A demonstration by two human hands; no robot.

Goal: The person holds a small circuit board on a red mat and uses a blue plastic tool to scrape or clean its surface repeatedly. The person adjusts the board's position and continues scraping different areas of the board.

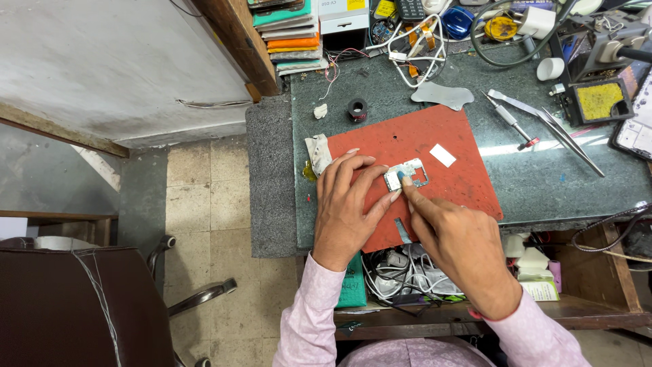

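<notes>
This was a small electronics repair workshop. A stone bench [380, 81] held a red work mat [468, 170], tweezers [543, 119], a screwdriver [509, 122], a soldering sponge [599, 100], tangled cables [418, 47] and stacked phone parts [292, 37]. A worn chair [75, 299] stood on the tiled floor [217, 204].
</notes>
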